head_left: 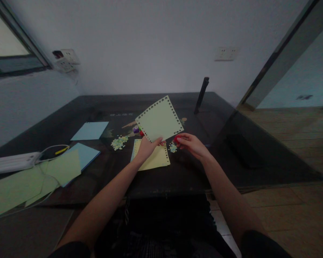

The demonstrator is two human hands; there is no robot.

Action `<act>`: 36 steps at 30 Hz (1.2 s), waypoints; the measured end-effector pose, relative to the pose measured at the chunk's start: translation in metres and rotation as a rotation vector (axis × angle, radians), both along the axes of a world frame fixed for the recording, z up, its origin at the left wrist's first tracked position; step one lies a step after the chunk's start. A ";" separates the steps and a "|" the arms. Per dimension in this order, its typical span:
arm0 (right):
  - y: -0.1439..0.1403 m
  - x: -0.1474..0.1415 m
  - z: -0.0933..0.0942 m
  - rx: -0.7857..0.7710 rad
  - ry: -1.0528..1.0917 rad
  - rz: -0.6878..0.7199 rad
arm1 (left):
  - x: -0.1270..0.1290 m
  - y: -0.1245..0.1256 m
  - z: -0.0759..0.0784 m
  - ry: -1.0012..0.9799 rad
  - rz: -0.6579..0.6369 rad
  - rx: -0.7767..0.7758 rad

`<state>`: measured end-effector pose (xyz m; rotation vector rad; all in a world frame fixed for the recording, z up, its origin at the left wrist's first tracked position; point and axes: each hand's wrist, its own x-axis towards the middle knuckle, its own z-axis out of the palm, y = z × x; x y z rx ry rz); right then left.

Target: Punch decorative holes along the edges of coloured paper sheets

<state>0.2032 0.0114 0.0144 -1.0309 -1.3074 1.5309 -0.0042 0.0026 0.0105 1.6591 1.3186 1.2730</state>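
A pale green square sheet of paper with a punched, lace-like border is held up off the dark glossy desk by the left hand, whose fingers are pinched shut on the sheet's near corner. The sheet is tilted, with one corner pointing far and right, and it rises away from the hand toward the far side of the desk. The right hand is closed around a small red object, apparently a paper punch, and lies just to the right of the held corner, near it but apart from it. The nearest unpunched or punched edge of the sheet therefore lies to the left of the right hand, between the two hands.

Flat on the desk under the left hand lies a yellow sheet with a punched right edge. A small heap of pale punched scraps sits between the hands, and a second heap lies to the left. A small purple punch stands behind the held sheet. Blue and green sheets are spread at the left, beside a white power strip.
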 end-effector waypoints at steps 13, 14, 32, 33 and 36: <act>-0.002 -0.001 0.003 -0.004 0.077 0.007 | -0.001 0.004 -0.005 -0.072 -0.067 -0.069; -0.001 -0.001 0.003 0.005 0.077 -0.004 | -0.001 0.004 -0.005 -0.074 -0.068 -0.073; 0.002 0.000 -0.002 0.105 -0.040 -0.113 | -0.002 0.001 -0.005 -0.182 -0.037 -0.147; 0.002 -0.001 -0.002 0.107 -0.036 -0.120 | -0.002 0.002 -0.007 -0.209 -0.031 -0.126; 0.002 -0.002 -0.002 0.118 -0.006 -0.147 | 0.000 0.004 -0.012 -0.262 -0.029 -0.049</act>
